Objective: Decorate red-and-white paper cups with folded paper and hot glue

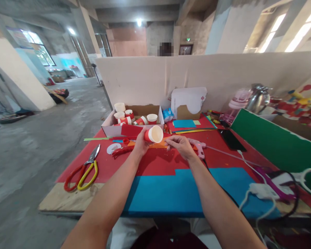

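My left hand (140, 143) is closed around a red paper cup (153, 134), held on its side with the white open mouth facing right. My right hand (180, 145) lies just right of the cup, fingers curled down on an orange paper strip (159, 145) on the table. A white glue gun (200, 147) rests beside my right hand. Both forearms reach in from the bottom over red and blue felt sheets (171, 186).
Large scissors (83, 170) with red and yellow handles lie at the left. A cardboard box (111, 127) with several paper cups stands behind. Coloured paper sheets (185, 124), a black phone (232, 139), a pink bottle (234, 107), a power strip with cables (264, 190) and a green board (274, 145) are at the right.
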Tool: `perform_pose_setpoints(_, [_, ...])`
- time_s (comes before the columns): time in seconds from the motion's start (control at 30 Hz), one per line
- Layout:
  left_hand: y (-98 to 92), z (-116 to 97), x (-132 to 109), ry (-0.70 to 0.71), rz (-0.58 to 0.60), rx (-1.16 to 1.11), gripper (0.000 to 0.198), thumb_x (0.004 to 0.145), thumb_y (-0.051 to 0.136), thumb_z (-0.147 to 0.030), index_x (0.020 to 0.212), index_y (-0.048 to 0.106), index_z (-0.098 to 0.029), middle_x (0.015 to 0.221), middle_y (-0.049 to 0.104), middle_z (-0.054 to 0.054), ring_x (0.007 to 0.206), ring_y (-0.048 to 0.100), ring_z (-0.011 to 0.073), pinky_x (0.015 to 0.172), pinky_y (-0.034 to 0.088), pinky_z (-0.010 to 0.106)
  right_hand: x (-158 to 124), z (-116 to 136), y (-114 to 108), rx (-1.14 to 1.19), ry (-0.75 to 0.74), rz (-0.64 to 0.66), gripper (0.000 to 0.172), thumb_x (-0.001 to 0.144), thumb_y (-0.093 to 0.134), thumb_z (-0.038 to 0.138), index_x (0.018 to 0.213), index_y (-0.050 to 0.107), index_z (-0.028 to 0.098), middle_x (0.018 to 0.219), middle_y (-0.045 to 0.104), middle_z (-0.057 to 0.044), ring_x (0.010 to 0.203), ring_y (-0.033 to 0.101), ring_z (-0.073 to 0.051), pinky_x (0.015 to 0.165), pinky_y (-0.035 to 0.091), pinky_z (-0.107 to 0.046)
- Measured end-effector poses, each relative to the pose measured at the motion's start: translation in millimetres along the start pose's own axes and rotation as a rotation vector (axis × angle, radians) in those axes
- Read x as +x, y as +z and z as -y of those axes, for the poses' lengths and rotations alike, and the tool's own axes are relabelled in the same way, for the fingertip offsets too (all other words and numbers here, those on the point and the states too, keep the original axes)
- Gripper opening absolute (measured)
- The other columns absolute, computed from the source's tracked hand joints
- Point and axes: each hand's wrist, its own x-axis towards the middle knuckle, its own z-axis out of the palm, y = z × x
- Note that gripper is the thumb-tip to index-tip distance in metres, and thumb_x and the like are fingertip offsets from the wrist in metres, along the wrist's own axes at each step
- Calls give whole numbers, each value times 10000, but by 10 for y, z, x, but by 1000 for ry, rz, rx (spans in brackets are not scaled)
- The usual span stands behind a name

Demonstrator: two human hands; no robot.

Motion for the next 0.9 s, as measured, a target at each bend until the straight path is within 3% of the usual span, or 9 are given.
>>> perform_pose_setpoints(0.1, [21, 33, -30, 296, 40, 167, 339, 741, 633, -477, 823, 630, -148, 739, 602, 6, 619, 536, 103, 536, 439, 189, 23, -19, -1, 59, -8, -113, 240, 646, 737, 385, 634, 646, 164, 595, 641, 10, 477, 531, -72, 494, 434, -205])
perform_pose_setpoints(0.17, [31, 44, -63, 415, 81, 275, 263, 755, 644, -414, 824, 649, -159, 797, 610, 10, 699, 535, 106, 627, 444, 184, 38, -31, -2, 108, -13, -154, 247, 623, 746, 392, 667, 649, 169, 589, 626, 23, 469, 494, -60, 453, 388, -187])
perform_pose_setpoints(0.3, [49, 46, -127, 425, 125, 391, 168, 731, 680, -285, 859, 658, -180, 813, 602, 15, 729, 519, 129, 659, 427, 189, 43, -35, -6, 154, 58, -122, 314, 622, 734, 445, 719, 651, 158, 476, 542, 51, 422, 419, -49, 392, 298, -172])
perform_pose_setpoints(0.47, [62, 67, -156, 447, 179, 533, 283, 679, 714, -249, 948, 641, -199, 891, 601, 26, 773, 527, 158, 708, 434, 217, 40, -35, 7, 306, 199, -143, 353, 688, 684, 510, 708, 624, 163, 401, 473, 71, 325, 352, -38, 303, 225, -159])
perform_pose_setpoints(0.57, [76, 94, -161, 524, 178, 603, 326, 670, 722, -255, 980, 634, -206, 938, 604, 33, 805, 533, 168, 767, 425, 238, 54, -47, 35, 457, 275, -192, 275, 717, 701, 429, 702, 618, 167, 509, 583, 43, 343, 418, -36, 292, 308, -142])
perform_pose_setpoints(0.7, [102, 109, -181, 624, 166, 665, 325, 674, 720, -255, 985, 633, -216, 1010, 599, 46, 931, 529, 204, 871, 398, 277, 74, -93, 61, 595, 347, -270, 133, 752, 702, 280, 748, 634, 166, 609, 669, 15, 474, 584, -68, 453, 513, -141])
perform_pose_setpoints(0.9, [138, 97, -208, 617, 137, 655, 306, 668, 727, -263, 958, 636, -231, 1031, 588, 53, 1022, 500, 236, 969, 359, 326, 90, -197, 40, 628, 289, -244, 34, 770, 680, 177, 769, 648, 166, 672, 712, -8, 641, 678, -96, 650, 575, -154])
